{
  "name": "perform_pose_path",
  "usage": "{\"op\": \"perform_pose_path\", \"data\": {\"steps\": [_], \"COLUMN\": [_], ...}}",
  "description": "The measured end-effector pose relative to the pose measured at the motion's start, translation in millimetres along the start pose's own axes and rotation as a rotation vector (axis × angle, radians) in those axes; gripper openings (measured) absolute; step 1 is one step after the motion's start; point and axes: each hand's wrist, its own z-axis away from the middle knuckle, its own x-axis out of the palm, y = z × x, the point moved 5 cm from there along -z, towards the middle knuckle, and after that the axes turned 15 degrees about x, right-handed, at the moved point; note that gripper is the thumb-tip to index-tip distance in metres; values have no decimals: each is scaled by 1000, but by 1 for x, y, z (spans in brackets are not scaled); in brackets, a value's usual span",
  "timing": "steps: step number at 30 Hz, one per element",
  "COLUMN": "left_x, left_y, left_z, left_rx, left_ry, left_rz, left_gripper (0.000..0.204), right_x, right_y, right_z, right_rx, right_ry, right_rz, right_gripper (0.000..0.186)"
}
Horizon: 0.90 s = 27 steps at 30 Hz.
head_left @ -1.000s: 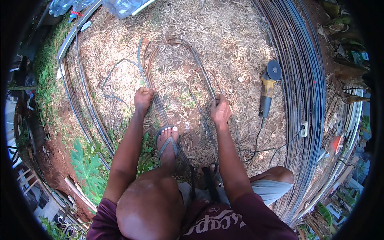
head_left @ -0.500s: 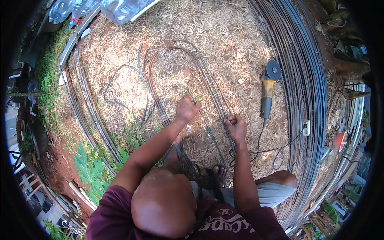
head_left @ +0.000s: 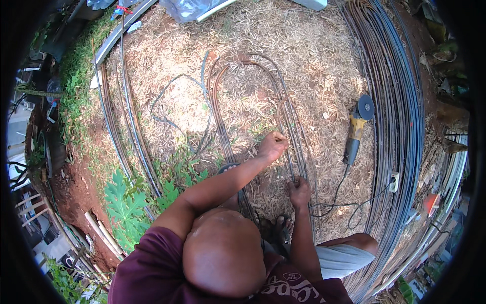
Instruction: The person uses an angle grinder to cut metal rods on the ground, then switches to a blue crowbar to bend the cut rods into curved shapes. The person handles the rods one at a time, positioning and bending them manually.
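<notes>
Several thin bent steel rods (head_left: 304,147) lie on the ground, forming a long U-shaped loop in front of me. My right hand (head_left: 299,192) is closed on the near part of the right-hand rods. Just left of these rods, my left hand (head_left: 273,146) is raised with its fingers curled in. Whatever may be between those fingers is too small to make out. The rounded tip of one rod (head_left: 283,101) lies against the right side of the loop. My left foot, partly hidden by my left arm, is beside the loop's left rods.
An angle grinder (head_left: 357,126) with a yellow and dark body lies to the right, its cord running to a white socket block (head_left: 394,182). Beyond is a thick bundle of long rods (head_left: 400,111). More rods (head_left: 134,126) and a leafy plant (head_left: 124,202) are at left. Dry leaves cover the ground.
My left hand has moved right, toward the right-hand rods. The bent rod it held has shifted right and now lies alongside them. My right hand stays on the rods; the view has shifted.
</notes>
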Motion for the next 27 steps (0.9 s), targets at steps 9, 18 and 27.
{"op": "perform_pose_path", "data": {"steps": [9, 18, 27], "left_x": [33, 41, 11], "left_y": [-36, -38, -73], "left_z": [52, 48, 33], "left_rx": [-209, -96, -182], "left_ry": [-185, 102, -76], "left_rz": [-218, 248, 76], "left_gripper": [54, 30, 31], "right_x": [14, -12, 15], "right_y": [-11, -32, -21], "right_z": [6, 19, 15], "right_rx": [41, 67, 231], "right_ry": [-69, 111, 14], "right_rz": [-339, -315, -153], "right_gripper": [36, 39, 31]}}
